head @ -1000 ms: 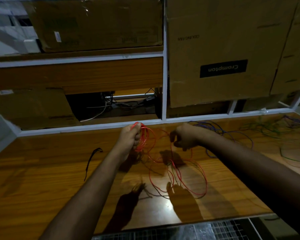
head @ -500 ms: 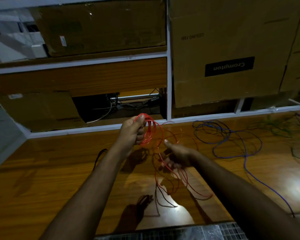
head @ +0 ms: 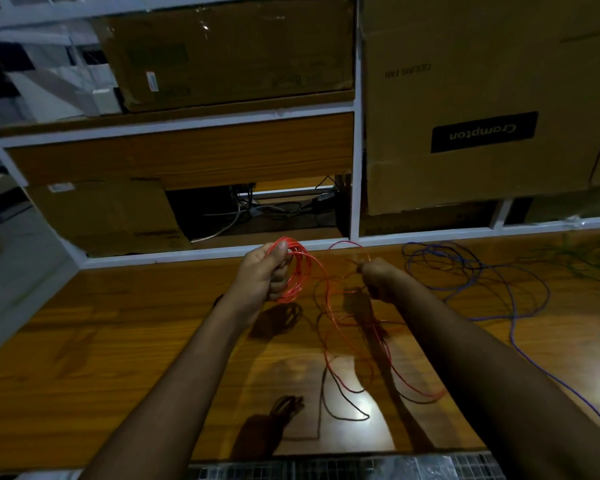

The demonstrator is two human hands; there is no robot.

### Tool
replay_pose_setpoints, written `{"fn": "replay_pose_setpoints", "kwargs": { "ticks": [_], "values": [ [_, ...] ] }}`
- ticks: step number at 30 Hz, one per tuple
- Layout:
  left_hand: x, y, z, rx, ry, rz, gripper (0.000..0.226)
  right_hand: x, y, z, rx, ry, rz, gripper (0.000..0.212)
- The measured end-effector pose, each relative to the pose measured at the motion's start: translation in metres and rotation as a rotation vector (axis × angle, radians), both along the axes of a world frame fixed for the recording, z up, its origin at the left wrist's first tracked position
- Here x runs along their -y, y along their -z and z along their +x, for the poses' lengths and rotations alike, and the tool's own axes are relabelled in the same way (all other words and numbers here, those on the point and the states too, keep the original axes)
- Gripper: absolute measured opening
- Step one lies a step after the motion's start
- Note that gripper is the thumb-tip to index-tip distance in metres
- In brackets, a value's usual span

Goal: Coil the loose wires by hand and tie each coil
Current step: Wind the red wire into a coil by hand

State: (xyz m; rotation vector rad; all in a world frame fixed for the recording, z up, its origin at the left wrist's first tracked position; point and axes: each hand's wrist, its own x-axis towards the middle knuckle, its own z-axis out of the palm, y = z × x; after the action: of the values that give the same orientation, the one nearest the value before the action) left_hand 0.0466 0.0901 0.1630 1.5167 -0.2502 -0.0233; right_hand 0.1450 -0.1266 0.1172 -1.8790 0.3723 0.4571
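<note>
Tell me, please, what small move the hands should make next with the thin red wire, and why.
Probably the right hand should carry its pinched strand across to the red wire coil that the left hand grips, adding one loop, because much loose red wire lies uncoiled on the glossy wooden table.

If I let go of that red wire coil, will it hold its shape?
Probably not. The red wire coil looks thin and springy, its loops already fanning apart in the left hand. Its loose tail sprawls in tangled curves, so it is likely light and floppy.
</note>
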Motion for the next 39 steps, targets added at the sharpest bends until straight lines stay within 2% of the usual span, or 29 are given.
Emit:
{"fn": "replay_pose_setpoints", "kwargs": {
  "ticks": [2, 4, 6, 8, 11, 16, 18, 20, 23, 26, 29, 31, 33, 35, 37, 39],
  "values": [
    [-0.005, 0.002, -0.001, -0.014, -0.013, 0.002, 0.031, 0.004, -0.002, 0.001, 0.076, -0.029, -0.211, 0.046],
    [-0.008, 0.003, -0.002, -0.024, -0.025, 0.004, 0.031, 0.012, -0.005, 0.0, 0.101, -0.074, -0.274, 0.05],
    [-0.011, 0.005, -0.002, -0.029, -0.031, 0.004, 0.032, 0.022, -0.011, -0.001, 0.048, -0.138, -0.03, 0.044],
    [-0.013, 0.007, -0.002, -0.027, -0.04, 0.017, 0.032, 0.035, -0.02, -0.005, 0.049, -0.121, 0.256, 0.029],
    [-0.014, 0.01, -0.001, -0.027, -0.048, 0.039, 0.032, 0.051, -0.031, -0.009, 0.112, -0.045, 0.465, 0.013],
    [-0.016, 0.016, 0.002, -0.044, -0.085, 0.065, 0.031, 0.081, -0.042, -0.013, 0.19, 0.168, 0.805, 0.023],
    [-0.015, 0.018, 0.002, -0.045, -0.091, 0.067, 0.031, 0.093, -0.044, -0.014, 0.157, 0.217, 0.97, 0.024],
    [-0.014, 0.019, 0.003, -0.041, -0.092, 0.071, 0.031, 0.101, -0.043, -0.014, 0.108, 0.283, 1.03, 0.032],
    [-0.01, 0.018, 0.005, -0.047, -0.093, 0.087, 0.03, 0.11, -0.041, -0.011, 0.067, 0.224, 0.763, 0.039],
    [-0.008, 0.017, 0.005, -0.049, -0.089, 0.092, 0.029, 0.113, -0.04, -0.014, 0.06, 0.097, 0.611, 0.011],
    [-0.011, 0.016, 0.005, -0.039, -0.099, 0.076, 0.031, 0.123, -0.038, -0.015, 0.108, -0.105, 0.465, 0.025],
    [-0.014, 0.014, 0.005, -0.039, -0.116, 0.045, 0.032, 0.13, -0.035, -0.013, 0.213, -0.271, 0.132, 0.023],
    [-0.017, 0.012, 0.006, -0.038, -0.128, 0.025, 0.032, 0.136, -0.033, -0.01, 0.444, -0.418, -0.446, 0.016],
    [-0.018, 0.011, 0.006, -0.035, -0.136, 0.02, 0.031, 0.14, -0.027, -0.008, 0.712, -0.468, -1.006, 0.015],
    [-0.018, 0.012, 0.006, -0.035, -0.136, 0.026, 0.03, 0.141, -0.018, -0.009, 0.935, -0.406, -1.298, 0.014],
    [-0.017, 0.013, 0.005, -0.031, -0.13, 0.028, 0.03, 0.139, -0.013, -0.011, 0.971, -0.358, -1.441, 0.02]
  ]
}}
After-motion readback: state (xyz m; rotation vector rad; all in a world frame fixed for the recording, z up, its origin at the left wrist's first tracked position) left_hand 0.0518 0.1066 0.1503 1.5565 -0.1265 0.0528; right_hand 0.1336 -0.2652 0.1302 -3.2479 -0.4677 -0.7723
